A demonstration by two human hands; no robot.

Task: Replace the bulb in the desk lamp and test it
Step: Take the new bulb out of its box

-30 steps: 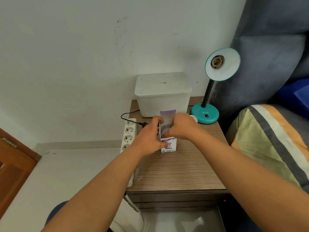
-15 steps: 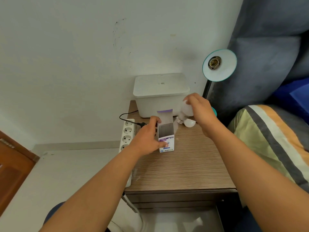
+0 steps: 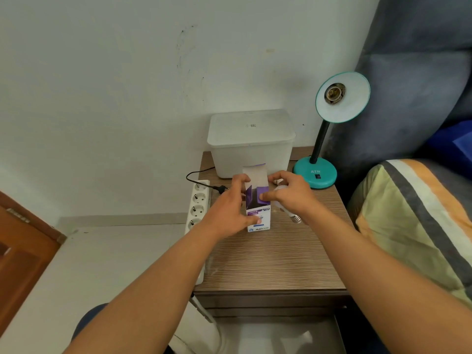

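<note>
The teal desk lamp (image 3: 315,175) stands at the nightstand's back right, its shade (image 3: 351,108) tilted toward me with the socket (image 3: 334,93) empty. A purple-and-white bulb box (image 3: 258,215) stands upright with its top flap open. My left hand (image 3: 229,208) grips its left side. My right hand (image 3: 291,198) holds a white bulb (image 3: 282,204) under the palm, screw base (image 3: 296,219) pointing toward me, while its thumb and forefinger pinch the box's purple side flap. A second bulb (image 3: 278,181) lies behind my right hand, mostly hidden.
A white lidded plastic container (image 3: 251,144) sits at the back of the wooden nightstand (image 3: 268,261). A white power strip (image 3: 198,208) hangs along its left edge with a black plug (image 3: 220,188) beside it. A striped pillow (image 3: 413,215) lies at the right.
My right hand, which had lifted the bulb out and up toward the lamp base, has come back down to the box with the bulb and now pinches the flap. The left hand stays on the box.
</note>
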